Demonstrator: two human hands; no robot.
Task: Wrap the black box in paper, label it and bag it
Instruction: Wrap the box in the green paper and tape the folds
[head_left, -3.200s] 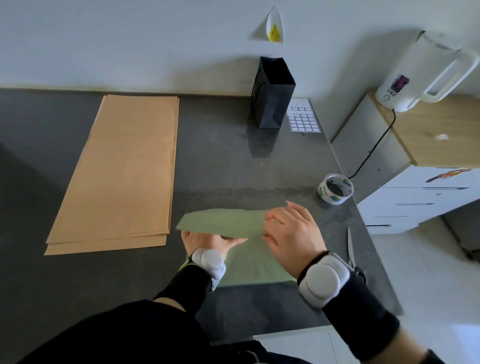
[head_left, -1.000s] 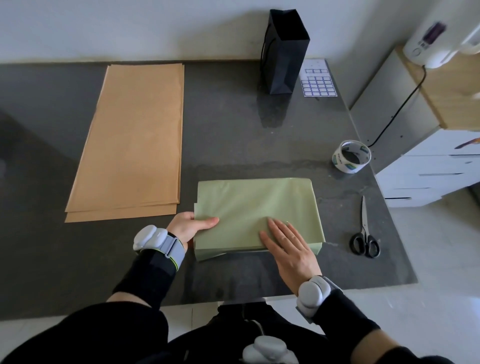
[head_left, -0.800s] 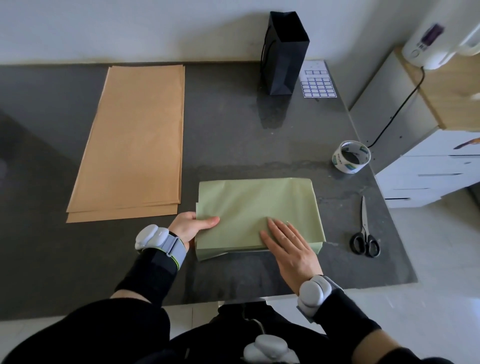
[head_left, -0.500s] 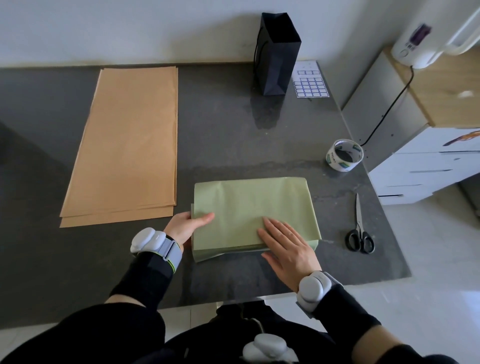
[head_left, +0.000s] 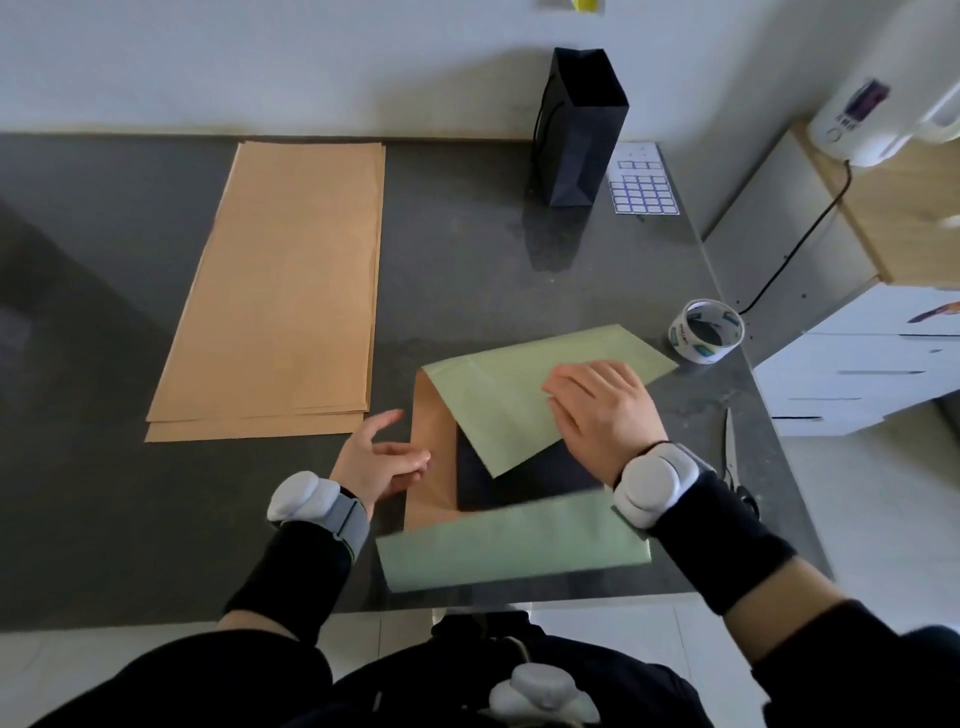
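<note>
The black box (head_left: 524, 480) lies on a sheet of paper (head_left: 498, 395) that is green outside and brown inside, near the table's front edge. The wrap has come open. The far flap lies slanted over the box's far part, and the near flap (head_left: 514, 553) lies spread toward me. My right hand (head_left: 605, 413) rests on top of the far flap. My left hand (head_left: 382, 457) has relaxed fingers, its fingertips at the brown left edge of the sheet. A black paper bag (head_left: 582, 124) stands upright at the back, with a sheet of labels (head_left: 644, 182) beside it.
A stack of brown paper sheets (head_left: 275, 291) covers the left middle of the dark table (head_left: 104, 322). A tape roll (head_left: 706, 330) and scissors (head_left: 731, 452) lie by the right edge. Beyond that edge stand a white cabinet (head_left: 862, 364) and a kettle (head_left: 872, 119).
The folded green wrap has come open, baring the black box and the brown inside. My right hand moved from the near edge up onto the far flap. My left hand let go of the left edge.
</note>
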